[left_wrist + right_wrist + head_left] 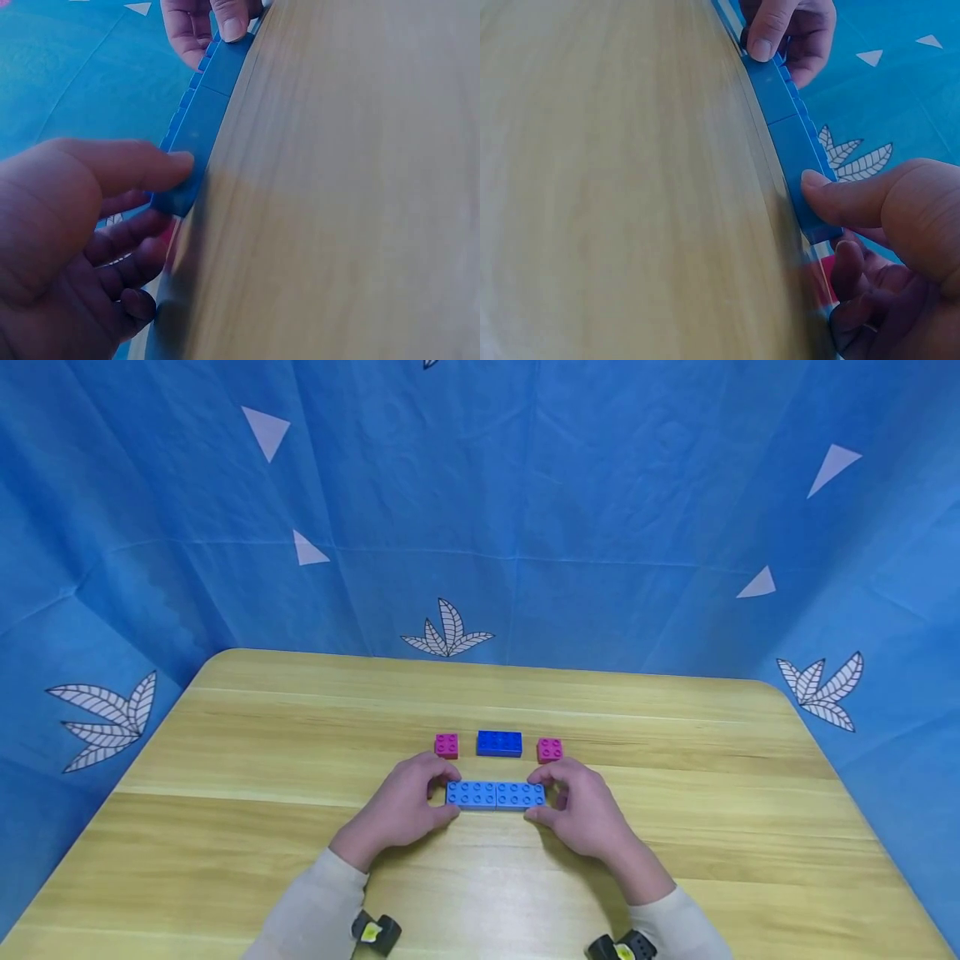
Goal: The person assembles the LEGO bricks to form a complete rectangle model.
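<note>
Light-blue bricks [496, 796] (two, end to end) sit on the near side of the dark-blue brick [499, 744]; remotely I see left hand [408, 802] pinching their left end, right hand [587, 810] their right.

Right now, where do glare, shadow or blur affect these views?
Head: pale glare on the table, light-blue bricks sharp enough to show studs. Left wrist: table grain smeared, dark shadow below the bricks' near end. Right wrist: grain smeared too, seam between bricks readable.
</note>
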Demonstrator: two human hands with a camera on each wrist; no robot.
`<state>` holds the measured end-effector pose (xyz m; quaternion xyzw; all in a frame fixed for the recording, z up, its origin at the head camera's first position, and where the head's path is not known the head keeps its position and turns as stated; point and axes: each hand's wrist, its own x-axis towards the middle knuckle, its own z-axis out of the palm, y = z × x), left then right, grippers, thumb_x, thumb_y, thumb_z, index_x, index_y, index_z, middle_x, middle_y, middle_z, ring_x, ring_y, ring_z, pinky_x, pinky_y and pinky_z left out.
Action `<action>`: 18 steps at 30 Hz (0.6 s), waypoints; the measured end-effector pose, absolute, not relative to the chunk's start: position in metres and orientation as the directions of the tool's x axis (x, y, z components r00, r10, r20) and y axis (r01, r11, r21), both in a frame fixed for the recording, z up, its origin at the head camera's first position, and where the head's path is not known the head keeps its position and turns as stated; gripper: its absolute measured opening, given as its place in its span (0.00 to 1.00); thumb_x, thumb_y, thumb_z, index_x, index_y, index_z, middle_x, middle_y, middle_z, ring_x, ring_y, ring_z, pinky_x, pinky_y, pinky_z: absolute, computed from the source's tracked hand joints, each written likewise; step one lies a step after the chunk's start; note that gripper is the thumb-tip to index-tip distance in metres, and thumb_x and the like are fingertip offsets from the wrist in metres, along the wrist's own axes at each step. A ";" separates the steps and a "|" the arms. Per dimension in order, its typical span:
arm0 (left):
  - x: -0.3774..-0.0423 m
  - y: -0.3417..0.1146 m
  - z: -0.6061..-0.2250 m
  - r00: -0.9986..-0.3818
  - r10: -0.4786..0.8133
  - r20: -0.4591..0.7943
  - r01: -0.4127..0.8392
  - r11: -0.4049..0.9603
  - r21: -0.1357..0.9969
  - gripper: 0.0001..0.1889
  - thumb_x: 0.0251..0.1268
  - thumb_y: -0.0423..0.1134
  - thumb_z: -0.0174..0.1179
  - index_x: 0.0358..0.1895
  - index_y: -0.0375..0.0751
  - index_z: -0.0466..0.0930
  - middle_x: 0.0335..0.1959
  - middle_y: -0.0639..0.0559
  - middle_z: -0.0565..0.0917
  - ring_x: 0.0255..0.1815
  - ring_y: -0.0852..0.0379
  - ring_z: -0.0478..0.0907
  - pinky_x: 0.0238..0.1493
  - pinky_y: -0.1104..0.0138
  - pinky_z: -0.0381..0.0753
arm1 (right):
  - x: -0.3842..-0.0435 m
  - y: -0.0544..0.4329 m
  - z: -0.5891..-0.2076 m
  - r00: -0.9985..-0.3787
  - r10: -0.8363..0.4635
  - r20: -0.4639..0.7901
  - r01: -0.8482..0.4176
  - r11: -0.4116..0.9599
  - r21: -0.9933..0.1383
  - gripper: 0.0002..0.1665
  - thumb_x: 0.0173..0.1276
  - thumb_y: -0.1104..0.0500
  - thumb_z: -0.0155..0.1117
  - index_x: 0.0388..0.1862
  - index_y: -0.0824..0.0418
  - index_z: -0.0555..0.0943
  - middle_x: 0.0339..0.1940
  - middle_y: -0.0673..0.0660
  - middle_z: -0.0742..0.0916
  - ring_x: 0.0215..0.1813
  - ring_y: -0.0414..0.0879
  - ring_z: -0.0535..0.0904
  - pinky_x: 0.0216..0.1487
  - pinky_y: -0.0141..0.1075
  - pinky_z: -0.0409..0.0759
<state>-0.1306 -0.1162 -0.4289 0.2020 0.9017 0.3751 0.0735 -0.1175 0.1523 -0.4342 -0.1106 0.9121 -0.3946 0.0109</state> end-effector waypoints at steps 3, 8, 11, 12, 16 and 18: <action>-0.131 -0.116 -0.430 -0.908 0.418 0.024 0.311 0.635 0.707 0.17 0.56 0.36 0.74 0.48 0.44 0.82 0.39 0.59 0.76 0.38 0.55 0.72 0.40 0.61 0.74 | -0.118 0.153 -0.435 -0.975 -0.213 0.068 -0.196 0.663 -0.722 0.20 0.49 0.65 0.83 0.41 0.54 0.85 0.37 0.48 0.81 0.30 0.45 0.73 0.32 0.38 0.74; -0.131 -0.116 -0.432 -0.906 0.421 0.036 0.320 0.629 0.709 0.16 0.55 0.35 0.74 0.47 0.44 0.82 0.36 0.59 0.75 0.36 0.55 0.72 0.38 0.62 0.74 | -0.118 0.153 -0.435 -0.974 -0.217 0.071 -0.201 0.665 -0.719 0.20 0.49 0.65 0.83 0.41 0.53 0.85 0.37 0.47 0.81 0.29 0.44 0.73 0.32 0.38 0.74; -0.131 -0.117 -0.432 -0.906 0.422 0.038 0.320 0.623 0.714 0.16 0.55 0.35 0.74 0.47 0.44 0.82 0.36 0.59 0.75 0.36 0.56 0.71 0.37 0.62 0.74 | -0.118 0.153 -0.435 -0.973 -0.220 0.070 -0.201 0.664 -0.720 0.20 0.49 0.65 0.83 0.41 0.53 0.85 0.37 0.47 0.81 0.29 0.44 0.73 0.32 0.38 0.74; -0.131 -0.117 -0.432 -0.906 0.421 0.039 0.320 0.621 0.716 0.16 0.55 0.36 0.74 0.47 0.44 0.82 0.36 0.59 0.75 0.36 0.56 0.71 0.37 0.62 0.74 | -0.118 0.153 -0.435 -0.973 -0.220 0.069 -0.201 0.663 -0.721 0.21 0.49 0.65 0.83 0.41 0.54 0.85 0.37 0.47 0.81 0.29 0.44 0.73 0.32 0.38 0.74; -0.131 -0.118 -0.433 -0.905 0.424 0.044 0.324 0.617 0.717 0.16 0.55 0.36 0.74 0.47 0.45 0.82 0.35 0.58 0.75 0.35 0.56 0.71 0.36 0.62 0.73 | -0.118 0.153 -0.435 -0.972 -0.223 0.072 -0.205 0.660 -0.723 0.21 0.49 0.65 0.83 0.41 0.54 0.85 0.37 0.47 0.81 0.29 0.44 0.73 0.31 0.37 0.74; -0.132 -0.118 -0.434 -0.903 0.427 0.052 0.331 0.615 0.716 0.16 0.55 0.36 0.74 0.47 0.45 0.82 0.35 0.57 0.75 0.34 0.56 0.71 0.35 0.62 0.73 | -0.118 0.154 -0.436 -0.971 -0.226 0.077 -0.210 0.659 -0.722 0.21 0.48 0.65 0.83 0.42 0.54 0.85 0.36 0.47 0.80 0.29 0.44 0.73 0.31 0.37 0.74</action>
